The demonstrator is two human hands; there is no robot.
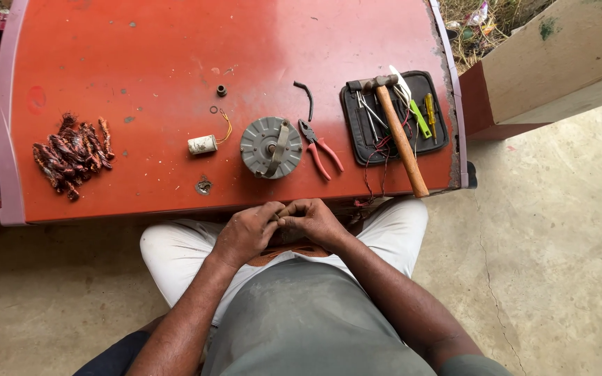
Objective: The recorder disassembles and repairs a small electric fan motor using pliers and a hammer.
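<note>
I see both hands meeting at the near edge of the red table (141,56): left hand (245,233) and right hand (315,221) pinch a small part, too small to identify. Just beyond them lies a grey round motor housing (267,143), with red-handled pliers (322,153) beside it and a wooden-handled hammer (400,132) on a black tool pouch (357,139) further right. Far left, a heap of copper wire bundles (72,154).

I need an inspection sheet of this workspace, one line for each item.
Surface: red table, scuffed.
Job's things: small part, mostly hidden, pinched between both hands.
Clutter: round grey motor part, red pliers, hammer, black tool pouch, white capacitor, copper wire heap.
Hands: left hand and right hand together at the table edge.
Cables: thin red wires by the pouch.
Surroundings: concrete floor.
</note>
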